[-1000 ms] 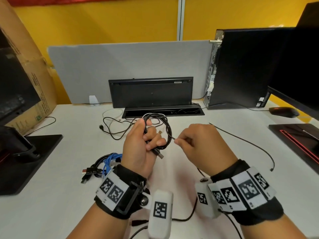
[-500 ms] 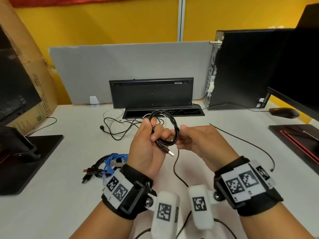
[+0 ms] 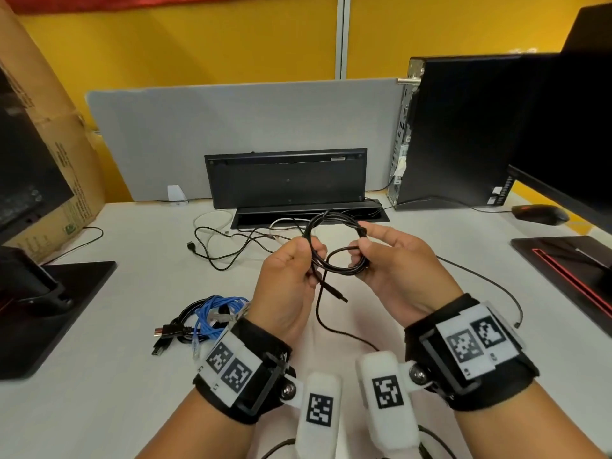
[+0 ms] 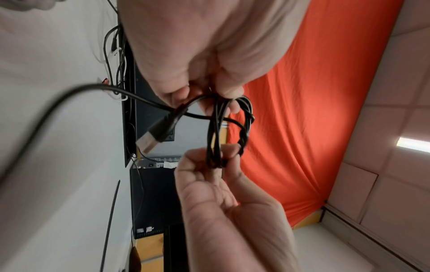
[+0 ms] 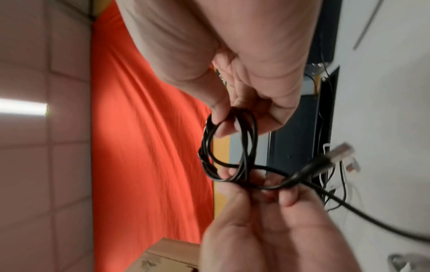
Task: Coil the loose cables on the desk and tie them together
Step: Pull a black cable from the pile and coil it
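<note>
A black USB cable coil [image 3: 341, 246] hangs in the air between both hands above the white desk [image 3: 116, 326]. My left hand [image 3: 311, 260] grips the coil's left side [image 4: 216, 103]. My right hand [image 3: 362, 250] pinches its right side between thumb and fingers [image 5: 223, 125]. The USB plug [image 3: 337, 294] dangles below the coil [image 4: 151, 139] [image 5: 335, 154]. The cable's uncoiled tail [image 3: 319, 313] drops to the desk between my wrists. A bundle of black and blue cables [image 3: 212, 316] lies on the desk left of my left wrist.
Loose black and white cables [image 3: 225, 240] sprawl behind my hands, before an upright keyboard [image 3: 284, 177]. A thin black cable [image 3: 490, 279] runs along the desk at right. A computer tower [image 3: 457, 127], mouse [image 3: 539, 213] and monitor bases flank the desk.
My right hand left the stretched cable strand and came in to the coil, which it now pinches. Both hands lifted the coil slightly and it spread wider between them.
</note>
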`<action>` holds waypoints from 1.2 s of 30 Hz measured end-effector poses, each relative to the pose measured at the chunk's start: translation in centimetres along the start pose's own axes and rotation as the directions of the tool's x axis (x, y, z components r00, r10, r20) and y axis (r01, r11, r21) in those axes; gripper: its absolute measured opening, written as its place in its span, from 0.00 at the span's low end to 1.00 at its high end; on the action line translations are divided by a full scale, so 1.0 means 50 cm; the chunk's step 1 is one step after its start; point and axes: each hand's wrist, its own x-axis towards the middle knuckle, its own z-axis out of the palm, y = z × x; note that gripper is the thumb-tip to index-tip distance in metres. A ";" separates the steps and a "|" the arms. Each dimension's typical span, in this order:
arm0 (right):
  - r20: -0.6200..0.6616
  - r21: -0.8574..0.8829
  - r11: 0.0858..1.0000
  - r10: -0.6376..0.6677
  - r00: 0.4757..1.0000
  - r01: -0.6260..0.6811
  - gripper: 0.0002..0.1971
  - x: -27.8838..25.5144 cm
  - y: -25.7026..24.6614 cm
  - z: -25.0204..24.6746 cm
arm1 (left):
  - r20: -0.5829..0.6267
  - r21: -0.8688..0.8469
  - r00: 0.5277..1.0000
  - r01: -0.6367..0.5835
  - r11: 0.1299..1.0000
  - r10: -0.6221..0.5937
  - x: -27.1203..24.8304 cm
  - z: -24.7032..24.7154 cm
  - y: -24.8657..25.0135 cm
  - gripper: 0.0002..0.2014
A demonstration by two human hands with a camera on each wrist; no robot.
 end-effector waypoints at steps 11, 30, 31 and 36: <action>0.093 -0.218 0.975 -0.013 0.996 0.033 0.20 -0.005 -0.017 0.003 | 0.117 0.206 0.990 0.053 0.977 -0.079 0.002 -0.015 0.015 0.08; -0.067 -0.311 0.950 -0.028 0.997 0.005 0.10 -0.004 -0.039 -0.016 | -0.197 0.194 0.977 -0.039 0.980 0.078 0.010 -0.026 0.016 0.07; -0.084 -0.262 0.965 -0.029 0.996 0.006 0.10 -0.003 -0.040 -0.018 | -0.210 0.190 0.975 -0.034 0.981 0.074 0.011 -0.030 0.016 0.07; -0.126 -0.345 0.932 -0.163 0.979 0.111 0.11 0.011 -0.060 -0.053 | -0.330 0.121 0.944 0.015 0.993 0.026 0.020 -0.065 0.022 0.08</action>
